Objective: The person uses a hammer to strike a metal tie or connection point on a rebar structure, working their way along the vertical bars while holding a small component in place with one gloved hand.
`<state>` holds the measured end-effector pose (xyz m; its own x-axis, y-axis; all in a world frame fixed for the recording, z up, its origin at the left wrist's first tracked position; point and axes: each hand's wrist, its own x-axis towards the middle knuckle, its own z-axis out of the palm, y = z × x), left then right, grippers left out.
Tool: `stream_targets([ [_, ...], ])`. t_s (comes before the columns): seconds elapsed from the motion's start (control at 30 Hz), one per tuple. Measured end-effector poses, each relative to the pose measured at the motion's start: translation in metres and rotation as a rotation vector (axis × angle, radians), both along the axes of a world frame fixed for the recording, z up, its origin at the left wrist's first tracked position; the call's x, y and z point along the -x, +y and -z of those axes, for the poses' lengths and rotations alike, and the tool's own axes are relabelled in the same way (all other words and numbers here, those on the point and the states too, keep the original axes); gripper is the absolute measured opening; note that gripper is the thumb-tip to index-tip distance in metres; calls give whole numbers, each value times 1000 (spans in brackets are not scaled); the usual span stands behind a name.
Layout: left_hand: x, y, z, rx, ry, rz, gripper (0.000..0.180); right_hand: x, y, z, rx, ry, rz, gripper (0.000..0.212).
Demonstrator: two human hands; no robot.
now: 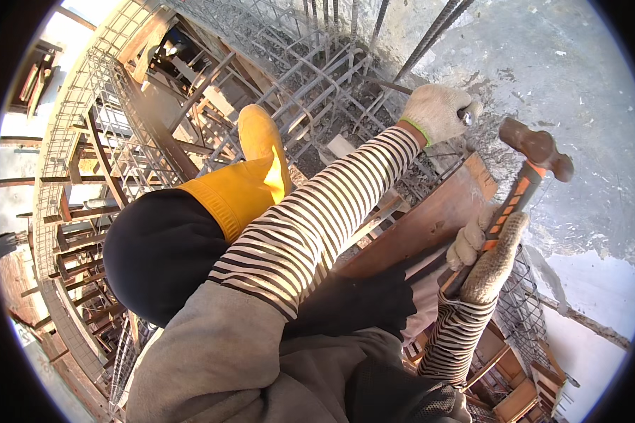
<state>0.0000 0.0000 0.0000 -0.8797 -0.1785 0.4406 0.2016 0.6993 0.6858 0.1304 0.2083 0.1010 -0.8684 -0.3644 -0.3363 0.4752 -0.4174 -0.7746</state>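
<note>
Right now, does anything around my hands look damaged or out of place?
Yes: the grey concrete surface looks worn near your off-white-gloved left hand. Dark, rough patches there break up its otherwise paler, smoother finish.

1. Bright daylight fills the scene, strong on the yellow boot (264, 144) and striped sleeve (324, 224).
2. Glare bleaches patches at far left and the lower concrete (591, 190) — nearly white.
3. The black trousers (159, 254) stay dark, showing little detail.
4. A hazy smudge softens the upper left; the hammer (516, 192) looks fairly crisp.
5. Fisheye distortion arcs the mesh (62, 166) — a dark, blue-fringed border rings everything.
</note>
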Motion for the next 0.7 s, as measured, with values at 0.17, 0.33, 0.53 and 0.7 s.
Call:
stream_targets([
  [0.17,5,1,-11,-31,18,-8,40,30,47,-98,28,934,242,44],
  [0.33,4,-3,-7,-3,-51,3,36,23,-17,-34,268,901,185,42],
  [0.53,2,-8,0,-2,-49,13,35,3,-17,37,-158,19,-43,63],
  [0.7,3,-5,-2,-8,-37,12,33,10,25,-86,35,689,135,52],
])
